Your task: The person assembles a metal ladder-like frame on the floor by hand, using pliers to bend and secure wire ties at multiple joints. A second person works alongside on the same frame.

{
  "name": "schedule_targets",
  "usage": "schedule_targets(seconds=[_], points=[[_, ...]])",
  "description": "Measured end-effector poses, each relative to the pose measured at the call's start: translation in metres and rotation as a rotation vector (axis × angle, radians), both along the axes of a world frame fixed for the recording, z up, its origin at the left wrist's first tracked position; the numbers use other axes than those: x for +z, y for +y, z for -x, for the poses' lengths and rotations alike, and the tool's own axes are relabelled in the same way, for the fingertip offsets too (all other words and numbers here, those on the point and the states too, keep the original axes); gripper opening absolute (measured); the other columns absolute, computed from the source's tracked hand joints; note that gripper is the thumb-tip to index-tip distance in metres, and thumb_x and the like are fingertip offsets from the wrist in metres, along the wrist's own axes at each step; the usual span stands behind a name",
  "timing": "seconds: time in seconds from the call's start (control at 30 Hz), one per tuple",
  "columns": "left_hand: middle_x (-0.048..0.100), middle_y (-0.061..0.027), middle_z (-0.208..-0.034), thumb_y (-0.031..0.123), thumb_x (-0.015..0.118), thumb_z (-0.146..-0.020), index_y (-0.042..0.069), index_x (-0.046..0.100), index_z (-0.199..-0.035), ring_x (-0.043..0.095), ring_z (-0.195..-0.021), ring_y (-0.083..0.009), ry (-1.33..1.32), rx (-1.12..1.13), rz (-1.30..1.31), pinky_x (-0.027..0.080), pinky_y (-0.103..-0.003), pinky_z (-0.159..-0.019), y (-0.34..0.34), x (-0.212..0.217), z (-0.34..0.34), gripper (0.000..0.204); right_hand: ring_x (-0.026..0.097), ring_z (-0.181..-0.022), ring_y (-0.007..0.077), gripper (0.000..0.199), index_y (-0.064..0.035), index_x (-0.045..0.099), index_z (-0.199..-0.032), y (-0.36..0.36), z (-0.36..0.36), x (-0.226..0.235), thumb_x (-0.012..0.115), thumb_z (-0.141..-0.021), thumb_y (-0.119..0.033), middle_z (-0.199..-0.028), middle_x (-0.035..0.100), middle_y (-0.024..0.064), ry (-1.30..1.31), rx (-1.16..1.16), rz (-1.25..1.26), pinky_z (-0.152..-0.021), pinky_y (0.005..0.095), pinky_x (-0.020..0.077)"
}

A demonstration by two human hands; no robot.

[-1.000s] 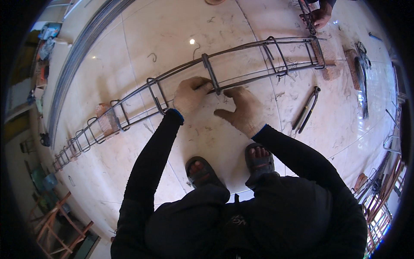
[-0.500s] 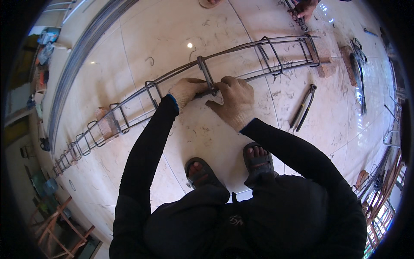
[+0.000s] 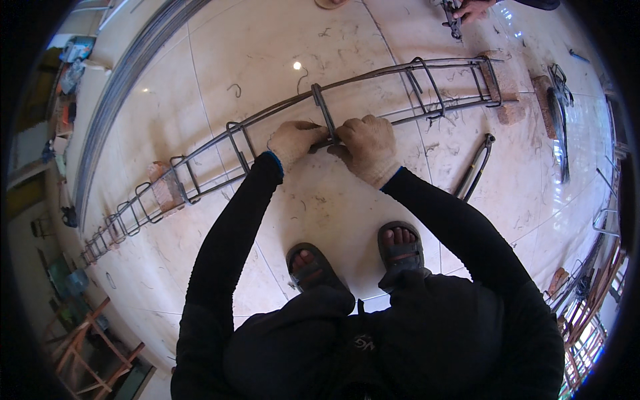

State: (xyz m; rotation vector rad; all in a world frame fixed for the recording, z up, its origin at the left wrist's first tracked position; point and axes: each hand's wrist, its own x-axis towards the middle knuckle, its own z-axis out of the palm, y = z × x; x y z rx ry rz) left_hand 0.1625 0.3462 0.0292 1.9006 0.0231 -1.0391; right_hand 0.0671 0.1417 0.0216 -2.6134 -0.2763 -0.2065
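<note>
A long rebar cage (image 3: 280, 105) runs slantwise across the floor, with square stirrups along its bars. My left hand (image 3: 292, 144), in a pale knit glove, is closed around the near lower bar, just left of one stirrup (image 3: 322, 107). From the other side my right hand (image 3: 371, 148), gloved alike, has thumb and fingers pinched together at that stirrup's lower corner. What lies between its fingertips is too small and hidden to make out. The stirrup stands tilted between my hands. A pair of pincers (image 3: 475, 168) with dark handles lies on the floor beyond my right forearm.
Brick blocks (image 3: 167, 185) prop the cage; another brick (image 3: 508, 110) sits at its right end. Long steel bars (image 3: 110, 110) lie at the left. A co-worker's hand (image 3: 475, 10) holds a dark tool (image 3: 453, 21) at the top. Wire scraps litter the tiles.
My right hand's fingers, spread half a second ago, have drawn together at the stirrup's lower corner. My left hand stays on the bar. The co-worker's hand and tool have moved up slightly.
</note>
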Motion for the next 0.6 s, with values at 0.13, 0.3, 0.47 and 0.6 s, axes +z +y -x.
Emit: schedule_targets(seconds=[0.13,0.3,0.47,0.6], points=[[0.082,-0.0054,-0.096,0.045,0.081,-0.101,0.001,0.085,-0.116,0.072,-0.085,-0.0135,0.071,-0.037,-0.043,0.058,-0.029,-0.079,0.004,-0.013,-0.007,0.047,0.072,-0.094,0.0320,0.028,-0.0158,0.082,-0.098,-0.002,-0.007,0.010,0.087,-0.088,-0.041,-0.094,0.074,0.0051,0.106,0.033,0.053,-0.080,0.0507,0.0533],[0.075,-0.0029,-0.092,0.039,0.077,-0.107,0.003,0.083,-0.119,0.065,-0.076,-0.0099,0.206,-0.181,-0.170,0.052,-0.029,-0.065,-0.009,0.003,-0.015,0.038,0.073,-0.093,0.0327,0.032,-0.0154,0.084,-0.104,-0.006,-0.010,0.013,0.085,-0.091,-0.045,-0.089,0.076,0.0066,0.174,0.035,0.063,-0.080,0.0511,0.0542],[0.075,-0.0009,-0.093,0.046,0.075,-0.107,0.010,0.084,-0.111,0.065,-0.075,-0.0105,0.381,-0.305,-0.242,0.054,-0.029,-0.063,-0.001,-0.018,-0.035,0.038,0.074,-0.092,0.0330,0.032,-0.0158,0.085,-0.108,-0.001,-0.011,0.013,0.086,-0.091,-0.042,-0.089,0.077,0.0067,0.125,0.007,-0.027,-0.079,0.0502,0.0550],[0.079,-0.0012,-0.099,0.047,0.072,-0.109,0.010,0.083,-0.113,0.070,-0.080,-0.0115,0.348,-0.379,-0.249,0.060,-0.027,-0.067,-0.014,-0.008,-0.033,0.039,0.074,-0.090,0.0330,0.027,-0.0197,0.085,-0.108,0.000,-0.011,0.020,0.086,-0.090,-0.040,-0.090,0.077,0.0063,0.142,-0.030,-0.055,-0.077,0.0496,0.0554]])
